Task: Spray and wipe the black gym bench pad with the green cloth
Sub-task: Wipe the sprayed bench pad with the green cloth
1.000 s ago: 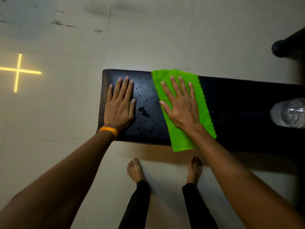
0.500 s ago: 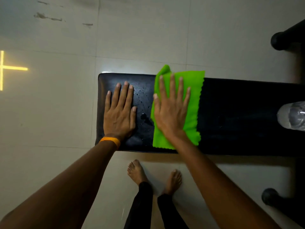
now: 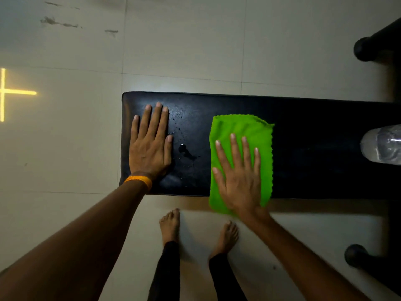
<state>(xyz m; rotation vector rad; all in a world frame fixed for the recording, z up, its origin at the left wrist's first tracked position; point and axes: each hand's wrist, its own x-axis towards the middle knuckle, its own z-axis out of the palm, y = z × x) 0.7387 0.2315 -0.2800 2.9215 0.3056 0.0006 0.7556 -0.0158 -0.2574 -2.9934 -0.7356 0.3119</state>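
The black bench pad (image 3: 314, 131) runs across the middle of the view. My left hand (image 3: 150, 144) lies flat on its left end, fingers apart, an orange band on the wrist. My right hand (image 3: 239, 174) presses flat on the green cloth (image 3: 238, 129), which covers the near half of the pad's middle and hangs over the near edge. Between the two hands, water drops and a small puddle (image 3: 185, 152) sit on the pad. A clear bottle (image 3: 383, 146) stands on the pad at the right edge of the view.
Pale floor tiles surround the bench. My bare feet (image 3: 171, 222) stand just in front of the pad. Black bench legs with round caps show at the upper right (image 3: 366, 48) and lower right (image 3: 355, 255). A yellow light cross (image 3: 4, 92) glows on the floor at left.
My right hand has slid the green cloth toward the near edge and a little to the right, away from the left hand. The left hand has stayed flat on the pad.
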